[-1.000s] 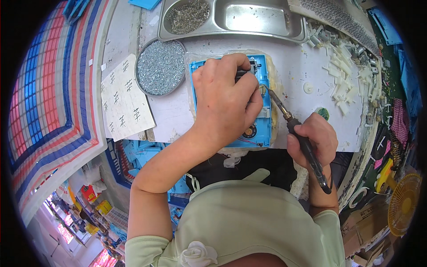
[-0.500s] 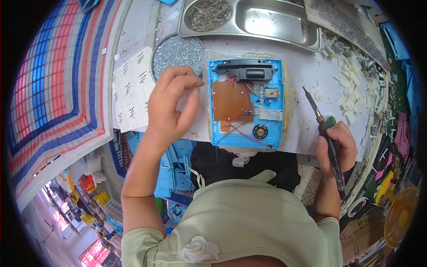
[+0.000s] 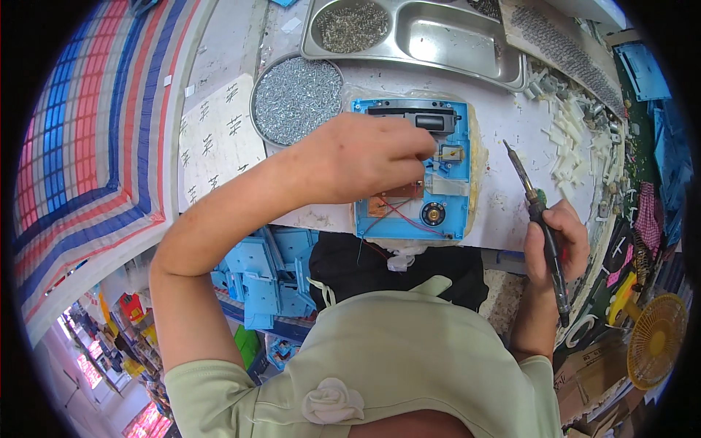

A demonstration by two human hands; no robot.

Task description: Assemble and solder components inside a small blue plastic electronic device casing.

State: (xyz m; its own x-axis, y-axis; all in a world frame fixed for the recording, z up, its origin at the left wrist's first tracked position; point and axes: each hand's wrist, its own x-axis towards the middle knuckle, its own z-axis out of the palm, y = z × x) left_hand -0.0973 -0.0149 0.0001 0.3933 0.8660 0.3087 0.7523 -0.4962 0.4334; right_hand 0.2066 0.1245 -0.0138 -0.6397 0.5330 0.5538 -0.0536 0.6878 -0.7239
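In the head view, a blue, shallow rectangular plastic casing (image 3: 456, 212) with a brown circuit board (image 3: 406, 191) and a round black speaker (image 3: 432, 214) inside lies on the white tabletop (image 3: 500, 197) before the person, and the left hand (image 3: 381, 155) reaches over its upper middle from the left, fingers bent, though whether they grip anything cannot be told. Right of the casing and apart from it, the right hand (image 3: 561, 244) has its fingers closed round a slim black-handled soldering iron (image 3: 537, 211), tip pointing up and leftward. Left of and above the casing sits a round dish (image 3: 253, 120) of small silvery metal pieces (image 3: 298, 98), above it a stainless-steel compartment tray (image 3: 456, 36), and right of it loose white plastic parts (image 3: 566, 142).
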